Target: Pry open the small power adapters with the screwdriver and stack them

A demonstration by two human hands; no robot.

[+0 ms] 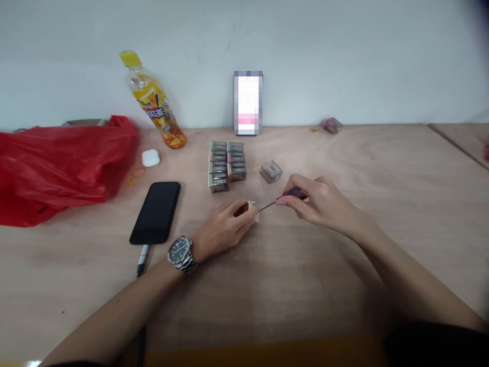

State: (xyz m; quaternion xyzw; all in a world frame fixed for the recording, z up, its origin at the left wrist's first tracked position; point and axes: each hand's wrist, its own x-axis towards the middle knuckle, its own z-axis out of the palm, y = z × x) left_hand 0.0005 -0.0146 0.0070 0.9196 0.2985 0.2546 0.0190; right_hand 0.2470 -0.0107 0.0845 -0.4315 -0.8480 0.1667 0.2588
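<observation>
My left hand (229,227), with a metal watch on its wrist, is closed round a small pale piece (252,206) low over the table; my fingers cover most of it. My right hand (311,200) grips a screwdriver (293,192) with a dark purple handle. The thin shaft points left, and its tip meets the pale piece at my left fingertips. Just behind my hands lies a clear smoky plastic case (271,172). Several small boxes (218,182) with smoky clear sides and green or pink edges stand in two columns to the left of that case.
A phone (248,102) leans upright at the wall. On the left are a black phone (155,212) with a cable, a white earbud case (151,158), a tilted drink bottle (156,107) and a red bag (57,173). A small pinkish box (333,125) lies at the back right.
</observation>
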